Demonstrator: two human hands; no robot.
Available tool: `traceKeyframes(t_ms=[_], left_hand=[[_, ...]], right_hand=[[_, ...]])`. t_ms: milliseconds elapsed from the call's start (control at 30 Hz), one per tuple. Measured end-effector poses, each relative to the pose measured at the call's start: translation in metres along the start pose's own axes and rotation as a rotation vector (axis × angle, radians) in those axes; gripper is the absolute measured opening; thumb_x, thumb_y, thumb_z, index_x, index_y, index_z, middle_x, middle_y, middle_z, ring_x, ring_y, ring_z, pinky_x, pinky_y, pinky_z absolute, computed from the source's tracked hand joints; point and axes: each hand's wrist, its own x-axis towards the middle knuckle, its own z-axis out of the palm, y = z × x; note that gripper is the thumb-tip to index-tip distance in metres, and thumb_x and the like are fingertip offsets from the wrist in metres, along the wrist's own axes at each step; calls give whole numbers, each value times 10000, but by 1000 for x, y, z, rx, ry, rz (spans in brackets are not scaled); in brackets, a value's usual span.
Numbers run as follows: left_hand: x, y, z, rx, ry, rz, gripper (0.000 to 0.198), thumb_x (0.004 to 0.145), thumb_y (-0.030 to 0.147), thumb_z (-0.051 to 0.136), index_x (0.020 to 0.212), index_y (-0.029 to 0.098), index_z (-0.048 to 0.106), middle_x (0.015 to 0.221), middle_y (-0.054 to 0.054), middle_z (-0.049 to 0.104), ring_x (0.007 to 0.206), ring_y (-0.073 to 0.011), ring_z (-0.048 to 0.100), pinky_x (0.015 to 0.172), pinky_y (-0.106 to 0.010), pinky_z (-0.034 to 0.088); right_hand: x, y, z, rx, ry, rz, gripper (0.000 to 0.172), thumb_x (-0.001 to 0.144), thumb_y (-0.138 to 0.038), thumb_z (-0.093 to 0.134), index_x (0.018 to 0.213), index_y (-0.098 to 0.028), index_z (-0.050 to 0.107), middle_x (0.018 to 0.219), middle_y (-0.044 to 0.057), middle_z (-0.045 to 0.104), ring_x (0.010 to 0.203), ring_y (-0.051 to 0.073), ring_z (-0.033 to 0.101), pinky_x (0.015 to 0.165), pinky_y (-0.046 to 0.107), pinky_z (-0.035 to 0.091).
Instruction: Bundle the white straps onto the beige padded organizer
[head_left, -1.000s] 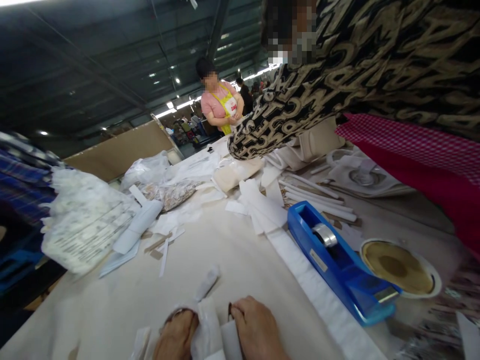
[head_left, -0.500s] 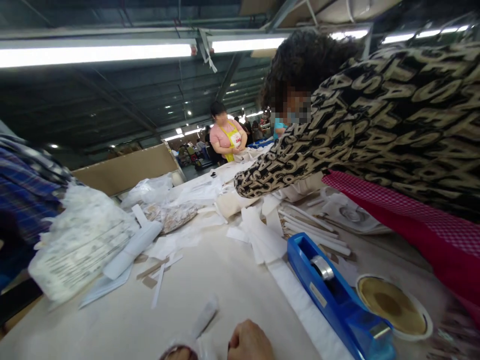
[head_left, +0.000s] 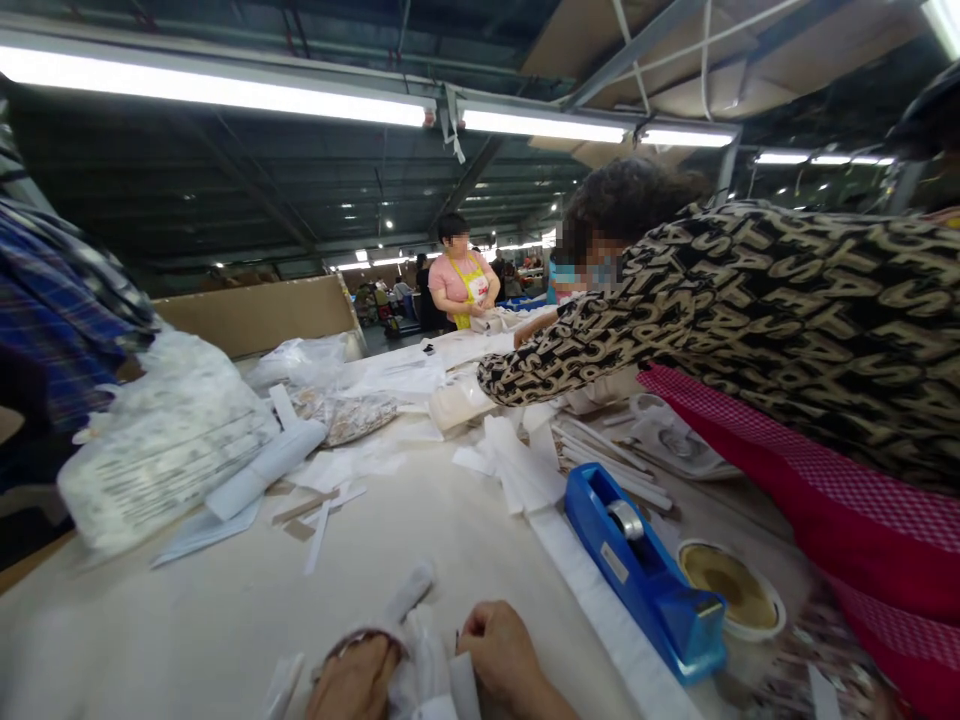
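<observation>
At the bottom of the view, my left hand (head_left: 356,682) has its fingers bent against a soft white item (head_left: 426,655), beside a curved rim. A white wrapped, strap-like piece (head_left: 409,592) sticks up from that item. My right hand (head_left: 504,655) is closed just to its right, thumb and fingers pinched together; what they hold is too small to make out. A white strip (head_left: 466,685) stands between the item and my right wrist. The item's lower part is cut off by the frame edge.
A blue tape dispenser (head_left: 637,575) and a round tub (head_left: 731,588) stand at right. White paper sheets (head_left: 517,465) and rolled tubes (head_left: 611,460) lie behind. A stuffed plastic bag (head_left: 169,440) sits left. A co-worker's patterned sleeve (head_left: 570,345) reaches across the table.
The view has tilted down and more of both hands and the white item shows. The co-worker's arm still stretches over the table.
</observation>
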Motion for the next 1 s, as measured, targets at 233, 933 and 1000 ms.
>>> traceKeyframes(t_ms=[233,933,1000], left_hand=[[0,8,-10,-7,8,-29,435,855,79,256,1049,143,640,1099,-130,648,1052,-258,590,903,-413,440],[24,-2,4,-19,-40,19,436,854,35,253,1084,68,622,1174,-154,610,1125,-221,548,1001,-346,373],[25,-3,4,-31,-27,20,421,842,35,283,1061,86,640,1154,-142,626,1111,-214,560,1000,-333,378]], right_hand=[[3,1,2,2,-3,-22,193,597,-108,527,647,-160,706,710,65,724,694,158,652,551,198,366],[-64,19,-94,60,422,-364,208,826,-308,462,911,-199,617,852,41,623,771,148,564,700,247,452],[-81,49,-141,22,716,-408,259,836,-407,472,934,-212,611,921,58,629,827,169,569,756,278,470]])
